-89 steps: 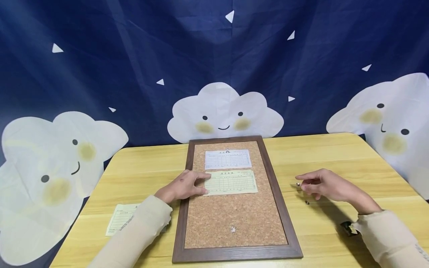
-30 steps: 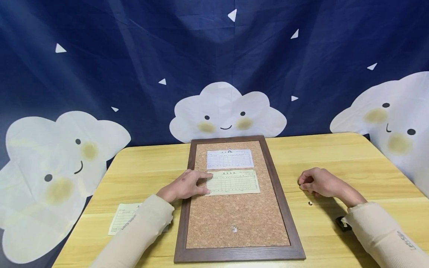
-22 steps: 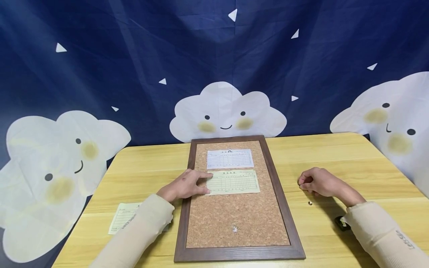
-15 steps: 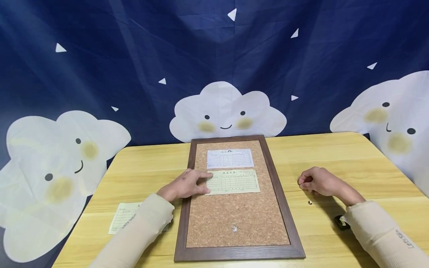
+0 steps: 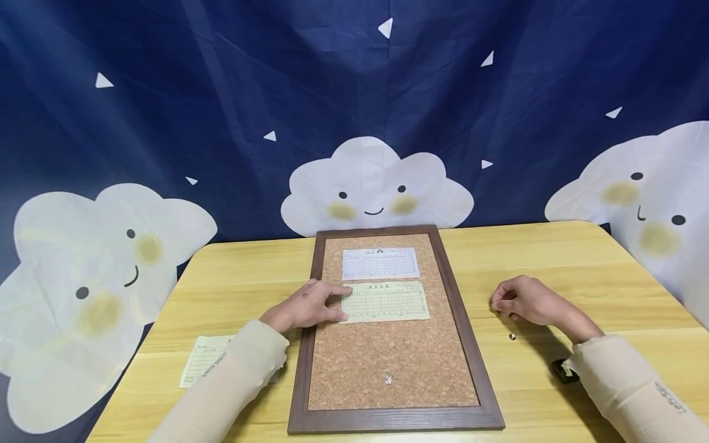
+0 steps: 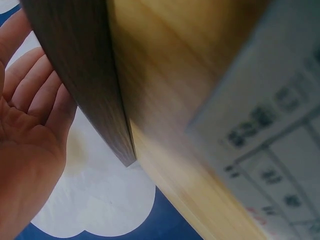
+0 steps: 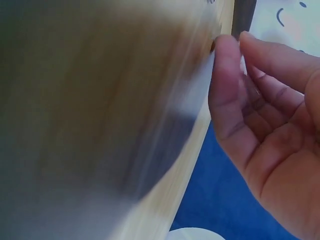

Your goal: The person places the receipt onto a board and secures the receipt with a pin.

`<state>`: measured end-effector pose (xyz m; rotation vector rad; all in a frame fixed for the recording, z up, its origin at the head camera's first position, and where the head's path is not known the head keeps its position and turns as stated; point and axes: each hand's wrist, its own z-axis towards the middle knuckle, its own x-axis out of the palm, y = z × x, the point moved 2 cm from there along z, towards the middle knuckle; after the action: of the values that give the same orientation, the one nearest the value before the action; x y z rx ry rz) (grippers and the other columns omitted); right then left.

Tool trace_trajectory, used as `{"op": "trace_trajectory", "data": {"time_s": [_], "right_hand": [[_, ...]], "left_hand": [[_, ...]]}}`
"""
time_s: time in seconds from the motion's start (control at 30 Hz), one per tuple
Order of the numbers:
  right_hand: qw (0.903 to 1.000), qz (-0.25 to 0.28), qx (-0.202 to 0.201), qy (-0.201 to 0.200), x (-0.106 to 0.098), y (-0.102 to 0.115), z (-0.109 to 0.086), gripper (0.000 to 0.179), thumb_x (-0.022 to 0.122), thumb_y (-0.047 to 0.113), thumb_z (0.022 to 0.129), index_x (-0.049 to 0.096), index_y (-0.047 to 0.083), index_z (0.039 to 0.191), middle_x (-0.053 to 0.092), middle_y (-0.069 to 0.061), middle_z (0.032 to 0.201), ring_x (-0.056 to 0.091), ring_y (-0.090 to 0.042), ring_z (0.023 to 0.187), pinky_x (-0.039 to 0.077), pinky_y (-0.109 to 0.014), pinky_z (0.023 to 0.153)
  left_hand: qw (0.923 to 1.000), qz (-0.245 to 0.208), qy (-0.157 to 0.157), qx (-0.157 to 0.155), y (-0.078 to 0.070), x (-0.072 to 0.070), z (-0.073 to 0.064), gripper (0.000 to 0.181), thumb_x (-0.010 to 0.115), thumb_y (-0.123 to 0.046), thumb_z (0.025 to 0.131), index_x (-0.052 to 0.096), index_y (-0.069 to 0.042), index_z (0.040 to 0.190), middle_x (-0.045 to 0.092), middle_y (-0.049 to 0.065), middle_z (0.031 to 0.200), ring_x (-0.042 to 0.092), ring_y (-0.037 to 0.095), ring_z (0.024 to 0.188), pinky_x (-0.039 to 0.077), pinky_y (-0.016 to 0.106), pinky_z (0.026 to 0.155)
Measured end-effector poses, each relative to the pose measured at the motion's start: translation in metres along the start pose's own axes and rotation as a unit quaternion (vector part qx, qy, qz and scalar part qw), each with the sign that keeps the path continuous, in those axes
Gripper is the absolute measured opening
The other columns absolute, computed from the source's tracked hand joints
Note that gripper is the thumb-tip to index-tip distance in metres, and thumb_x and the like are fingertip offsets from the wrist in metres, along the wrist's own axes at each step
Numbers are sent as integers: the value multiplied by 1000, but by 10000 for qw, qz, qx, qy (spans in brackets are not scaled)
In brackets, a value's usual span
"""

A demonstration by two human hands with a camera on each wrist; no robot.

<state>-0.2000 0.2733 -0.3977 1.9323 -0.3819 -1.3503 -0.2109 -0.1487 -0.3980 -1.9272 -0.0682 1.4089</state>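
Note:
My left hand [image 5: 303, 306] lies over the left frame edge of a corkboard [image 5: 388, 351]. Its thumb and forefinger spread onto the left edge of a pale green printed form [image 5: 384, 303]. Above that form lies a white-blue form [image 5: 380, 264] with a small tack [image 5: 380, 251] at its top. To the right of the board, my right hand [image 5: 528, 299] is low over the table, thumb and forefinger pinched at a small dark thumbtack [image 7: 213, 46], mostly covered by the fingertips. Another brass-coloured thumbtack [image 5: 512, 336] sits on the table just below this hand.
More green forms [image 5: 202, 360] lie on the wooden table [image 5: 266, 264] at the left, partly under my left sleeve. A small silvery cluster [image 5: 388, 379] is on the lower cork. A small black object [image 5: 564, 371] is beside my right cuff. A cloud-patterned curtain [image 5: 244, 80] hangs behind.
Since three seconds ago my right forefinger and thumb have closed together at the spot where one tack lay. In the last second both hands have stayed almost still.

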Motion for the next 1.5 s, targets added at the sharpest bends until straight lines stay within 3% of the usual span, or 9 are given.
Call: {"op": "trace_trajectory", "data": {"time_s": [0.1, 0.3, 0.53, 0.77, 1.03, 1.2, 1.5], "right_hand": [[9999, 17, -57, -98, 1, 0, 0, 6, 67, -1, 92, 69, -1, 86, 64, -3, 72, 58, -15, 63, 50, -26, 53], [9994, -36, -215, -251, 1, 2, 0, 4, 67, 0, 91, 70, -1, 89, 60, 0, 68, 51, -8, 59, 42, -22, 50], [9976, -239, -521, -386, 0, 6, 3, 10, 65, -2, 85, 72, 1, 91, 69, -2, 83, 53, -6, 68, 45, -22, 57], [9966, -249, -643, -451, -2, 14, 8, 10, 63, -3, 87, 71, 0, 90, 67, -2, 83, 51, -7, 68, 45, -23, 58], [9947, -464, -704, -591, -1, 23, 12, 3, 70, 2, 85, 73, 2, 85, 72, -2, 85, 55, -7, 71, 47, -23, 62], [9952, -286, -691, -635, 0, 26, 13, 3, 70, 1, 86, 73, 2, 87, 72, -3, 85, 57, -8, 72, 49, -23, 62], [9971, 77, -672, -349, 2, 27, 15, 9, 74, 4, 89, 73, -3, 95, 73, -6, 86, 61, -7, 74, 52, -23, 65]], "left_hand": [[10000, -2, 5, -25, 1, 1, 1, 55, 79, -20, 88, 61, -6, 138, 58, 9, 140, 48, 27, 135, 41, 44, 109], [9999, -38, 54, -111, 0, 1, 0, 56, 79, -20, 87, 60, -7, 138, 57, 10, 141, 47, 26, 135, 40, 44, 110], [9999, -44, 70, -93, -1, 1, 1, 56, 79, -20, 87, 60, -6, 138, 57, 11, 141, 47, 26, 135, 40, 44, 110], [9999, -62, 60, -131, 0, 1, 1, 56, 80, -20, 87, 61, -7, 138, 57, 11, 141, 46, 27, 136, 39, 44, 111], [9999, -71, 71, -66, 0, 1, 1, 56, 79, -19, 87, 61, -5, 137, 57, 13, 141, 47, 27, 136, 40, 44, 110], [10000, -62, 65, -29, 1, 1, 0, 55, 79, -19, 87, 61, -5, 137, 57, 13, 141, 47, 28, 135, 40, 44, 110], [10000, -16, 61, -37, -1, 0, 1, 55, 79, -19, 87, 61, -6, 137, 56, 13, 141, 47, 27, 136, 39, 44, 111]]}}
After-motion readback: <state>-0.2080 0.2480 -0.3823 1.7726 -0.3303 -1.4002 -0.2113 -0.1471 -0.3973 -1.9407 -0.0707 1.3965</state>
